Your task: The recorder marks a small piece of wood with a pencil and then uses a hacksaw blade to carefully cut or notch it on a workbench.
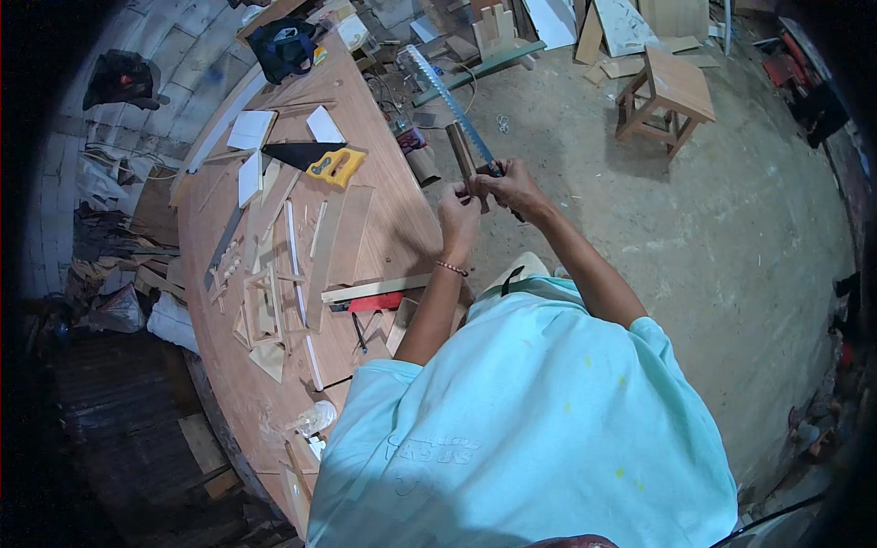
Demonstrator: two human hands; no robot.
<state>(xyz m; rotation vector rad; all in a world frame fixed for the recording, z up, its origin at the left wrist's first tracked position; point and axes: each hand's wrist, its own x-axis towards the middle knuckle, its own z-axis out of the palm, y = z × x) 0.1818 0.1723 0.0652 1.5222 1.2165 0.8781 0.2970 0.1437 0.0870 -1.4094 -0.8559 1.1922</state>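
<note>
Both my hands are close together past the right edge of the workbench, over the floor. My left hand, with a beaded bracelet at the wrist, is closed on a short brown wood strip. My right hand is closed just right of it, fingers touching the strip's lower end. It grips a long, narrow blue blade with a jagged-looking edge, like a saw blade. The blade slants up and left, beside the wood. Its dark lower end shows below my right hand. The fingertips partly hide both pieces.
A handsaw with a yellow handle lies on the bench among white tiles, wood strips and a small wooden frame. A red tool lies near my left forearm. A wooden stool stands on the floor, with boards behind.
</note>
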